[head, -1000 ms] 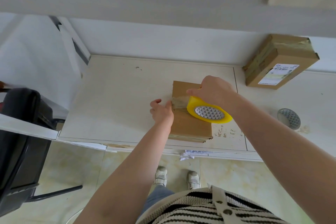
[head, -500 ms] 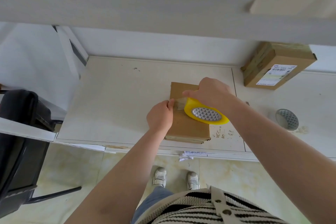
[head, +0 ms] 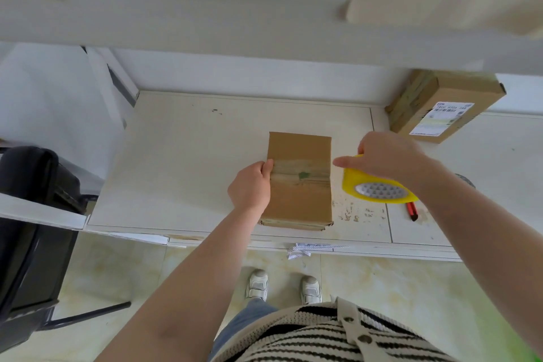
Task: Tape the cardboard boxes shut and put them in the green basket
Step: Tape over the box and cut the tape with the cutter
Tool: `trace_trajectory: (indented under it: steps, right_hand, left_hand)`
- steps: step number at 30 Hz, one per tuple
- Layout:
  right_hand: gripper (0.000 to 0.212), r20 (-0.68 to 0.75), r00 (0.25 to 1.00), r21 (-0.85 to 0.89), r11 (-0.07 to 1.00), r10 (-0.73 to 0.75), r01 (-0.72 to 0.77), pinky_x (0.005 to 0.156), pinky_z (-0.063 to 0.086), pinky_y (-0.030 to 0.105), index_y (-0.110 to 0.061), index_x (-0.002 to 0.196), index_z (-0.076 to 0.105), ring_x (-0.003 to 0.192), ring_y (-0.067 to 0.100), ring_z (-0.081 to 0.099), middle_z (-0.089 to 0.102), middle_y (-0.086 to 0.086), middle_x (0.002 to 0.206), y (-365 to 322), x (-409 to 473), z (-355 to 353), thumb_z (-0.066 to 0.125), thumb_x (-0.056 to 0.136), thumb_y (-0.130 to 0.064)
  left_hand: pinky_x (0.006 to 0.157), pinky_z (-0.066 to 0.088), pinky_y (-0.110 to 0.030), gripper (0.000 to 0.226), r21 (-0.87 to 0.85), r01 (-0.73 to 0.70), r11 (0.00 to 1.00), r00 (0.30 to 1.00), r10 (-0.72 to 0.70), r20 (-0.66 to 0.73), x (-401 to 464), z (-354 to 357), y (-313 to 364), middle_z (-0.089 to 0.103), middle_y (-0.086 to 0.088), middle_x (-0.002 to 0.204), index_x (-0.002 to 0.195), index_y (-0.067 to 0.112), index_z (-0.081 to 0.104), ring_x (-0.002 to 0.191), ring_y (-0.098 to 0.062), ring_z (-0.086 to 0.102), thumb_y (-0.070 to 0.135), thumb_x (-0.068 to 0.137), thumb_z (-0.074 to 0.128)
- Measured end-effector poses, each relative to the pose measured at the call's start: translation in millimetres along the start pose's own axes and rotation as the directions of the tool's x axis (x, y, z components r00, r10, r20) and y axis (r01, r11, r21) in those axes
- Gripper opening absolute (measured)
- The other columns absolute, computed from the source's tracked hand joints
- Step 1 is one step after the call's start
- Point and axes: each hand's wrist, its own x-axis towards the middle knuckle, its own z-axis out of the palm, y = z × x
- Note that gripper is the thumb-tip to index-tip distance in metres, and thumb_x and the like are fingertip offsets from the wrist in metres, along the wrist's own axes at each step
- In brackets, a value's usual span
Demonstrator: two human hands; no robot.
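Observation:
A flat cardboard box [head: 299,203] lies on the pale counter [head: 188,173] near its front edge, with a strip of clear tape [head: 302,173] running across its middle. My left hand [head: 249,188] grips the box's left edge, thumb pressing the tape's end. My right hand [head: 388,159] holds a yellow tape roll [head: 376,189] just past the box's right edge, index finger pointing toward the box. A second, taped cardboard box [head: 443,106] with a shipping label stands at the back right. The green basket is not clearly in view; only a green blur shows at the bottom right corner.
A red-handled cutter [head: 411,210] lies on the counter under my right forearm. A black chair [head: 32,214] stands at the left beside the counter. A white shelf [head: 264,32] hangs over the counter's back. Torn paper [head: 299,251] hangs off the front edge.
My right hand has pulled the tape roll rightward across the box, off its right edge, leaving a tape strip over the top. My left hand stayed on the left edge.

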Motion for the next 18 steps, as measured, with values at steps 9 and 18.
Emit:
trace_trajectory:
  steps: [9, 18]
  right_hand:
    - [0.097, 0.176, 0.980, 0.144, 0.983, 0.090, -0.117, 0.060, 0.043, 0.030, -0.019, 0.072, 0.067, 0.061, 0.015, 0.061, 0.065, -0.004, 0.062, 23, 22, 62, 0.032, 0.041, -0.104]
    - [0.091, 0.189, 0.977, 0.116, 0.985, 0.103, -0.126, 0.049, 0.022, 0.026, -0.018, 0.065, 0.060, 0.054, 0.013, 0.058, 0.058, -0.006, 0.054, 21, 33, 76, 0.035, 0.045, -0.103]
  left_hand:
    - [0.052, 0.028, -0.027, 0.051, 0.007, 0.028, 1.000, 0.999, -0.028, 0.039, -2, 0, 4, 0.048, 0.006, 0.061, 0.063, 0.023, 0.040, 0.058, -0.016, 0.047, 0.049, 0.104, 0.024]
    - [0.051, 0.030, -0.027, 0.053, 0.091, -0.060, 0.994, 0.995, 0.052, 0.088, 0, -5, -1, 0.046, 0.006, 0.056, 0.064, 0.025, 0.045, 0.060, -0.021, 0.052, 0.056, 0.102, 0.025]
